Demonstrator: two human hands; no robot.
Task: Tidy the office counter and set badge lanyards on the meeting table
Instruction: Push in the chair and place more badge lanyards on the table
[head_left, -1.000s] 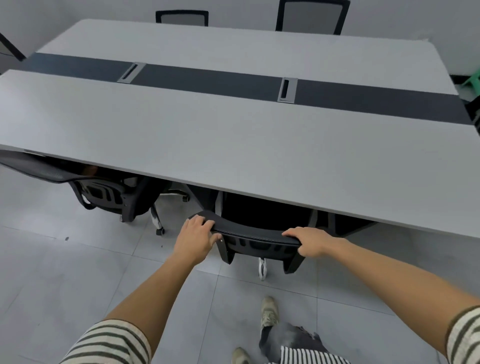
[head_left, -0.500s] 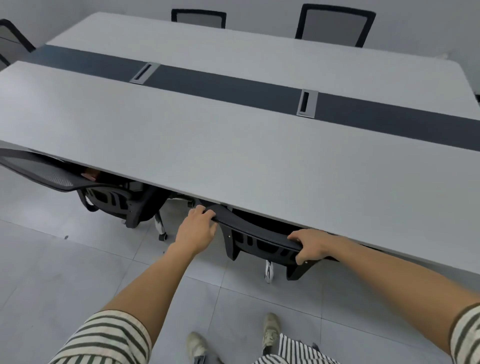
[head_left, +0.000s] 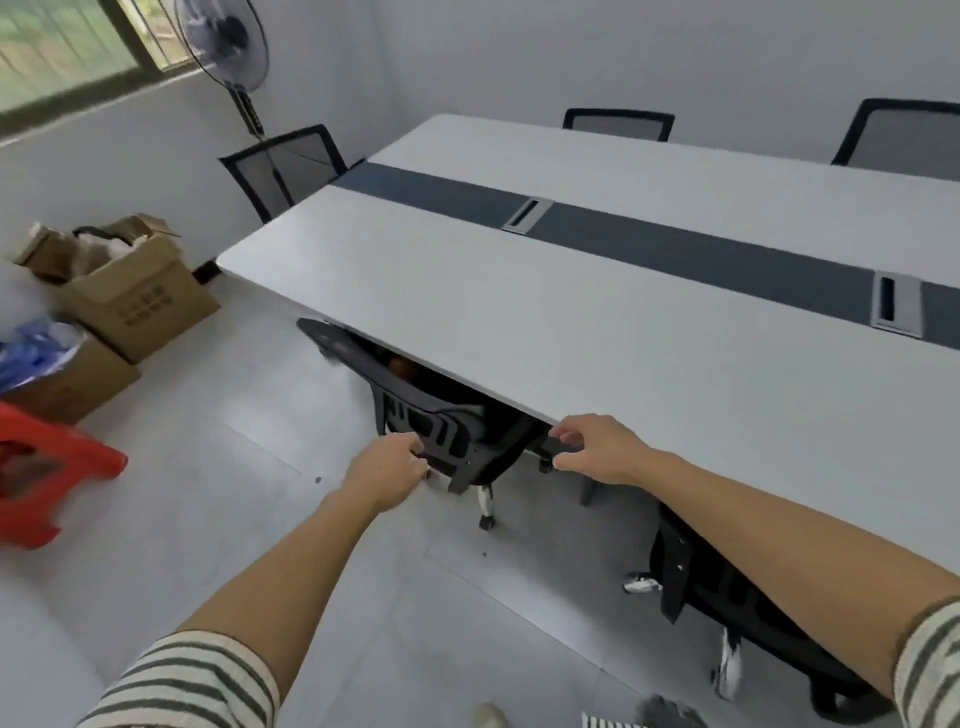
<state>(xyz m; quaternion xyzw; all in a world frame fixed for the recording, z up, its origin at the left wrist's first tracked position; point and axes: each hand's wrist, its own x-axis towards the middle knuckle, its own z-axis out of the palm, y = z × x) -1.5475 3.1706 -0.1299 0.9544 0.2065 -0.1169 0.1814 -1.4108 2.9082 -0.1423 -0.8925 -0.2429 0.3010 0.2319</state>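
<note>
Left fingers (head_left: 411, 451) curl round the lower frame of the chair (head_left: 441, 415) back. Right fingers (head_left: 571, 430) and thumb pinch a dark edge of it just under the table (head_left: 623, 332) rim, so both grips are narrow and closed on the chair. The left hand (head_left: 387, 470) sits lower, and the right hand (head_left: 597, 449) is close against the rim. Both arms reach forward, nearly straight. I judge the step to be squaring the chair in under the table. Push evenly with both hands so the castors roll straight, and keep the right knuckles off the rim. No lanyards are in view; the table stands directly ahead.
</note>
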